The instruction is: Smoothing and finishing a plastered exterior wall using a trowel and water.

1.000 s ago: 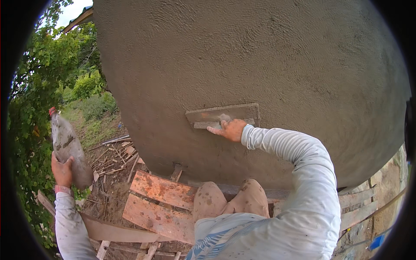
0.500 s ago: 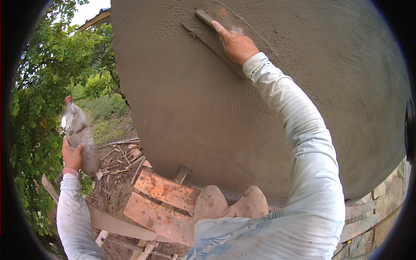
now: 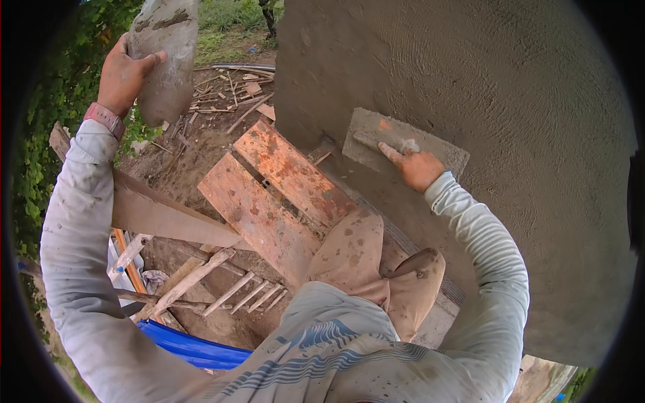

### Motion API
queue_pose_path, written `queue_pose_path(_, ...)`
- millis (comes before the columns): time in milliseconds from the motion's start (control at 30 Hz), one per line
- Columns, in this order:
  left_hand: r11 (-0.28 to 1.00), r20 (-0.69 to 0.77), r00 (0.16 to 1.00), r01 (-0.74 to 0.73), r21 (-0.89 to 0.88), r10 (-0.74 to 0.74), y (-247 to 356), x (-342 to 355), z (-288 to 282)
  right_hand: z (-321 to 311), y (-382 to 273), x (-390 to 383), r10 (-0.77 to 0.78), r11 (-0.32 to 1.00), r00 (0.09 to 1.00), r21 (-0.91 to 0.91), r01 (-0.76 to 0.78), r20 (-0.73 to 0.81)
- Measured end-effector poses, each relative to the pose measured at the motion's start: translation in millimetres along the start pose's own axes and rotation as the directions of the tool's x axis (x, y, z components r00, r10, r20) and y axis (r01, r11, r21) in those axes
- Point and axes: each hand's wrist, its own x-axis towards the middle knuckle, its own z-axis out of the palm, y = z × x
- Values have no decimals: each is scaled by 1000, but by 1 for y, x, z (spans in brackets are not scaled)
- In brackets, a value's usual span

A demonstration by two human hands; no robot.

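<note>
High on the left, my left hand [image 3: 126,77] is wrapped round a mud-smeared, cloudy plastic bottle [image 3: 165,67], whose upper end runs out of the picture. My right hand [image 3: 421,170] grips the handle of a flat rectangular plastering float [image 3: 447,149], its forefinger stretched along the handle. The float lies against the grey, freshly plastered wall [image 3: 531,181], low down near its left edge. Ridged marks cover parts of the wet plaster.
Two mortar-spotted planks [image 3: 289,171] lie in front of my knees. A long board [image 3: 171,215] crosses at left, above a wooden ladder [image 3: 252,292] and a blue sheet [image 3: 191,346]. Scrap wood [image 3: 232,91] litters the dirt below; leafy branches [image 3: 50,134] hang at far left.
The view has swung down and left. My right hand has brought the float from high on the wall to its lower left part. The bottle remains in my left hand.
</note>
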Motion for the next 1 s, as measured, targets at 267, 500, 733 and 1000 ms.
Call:
queue_pose_path(267,973,272,962,79,-216,-18,20,-16,5,-10,-24,-1,73,941,990,322,-107,117)
queue_pose_path(500,932,289,956,139,-334,-39,16,-18,17,-67,-11,4,127,888,991,440,-137,51)
queue_pose_path(733,945,395,909,238,-225,-135,5,-13,18,-70,-4,29,53,877,992,481,11,-118)
queue_pose_path(1000,955,574,765,197,223,-292,-50,-9,15,-65,-47,104,-173,869,982,457,189,-76)
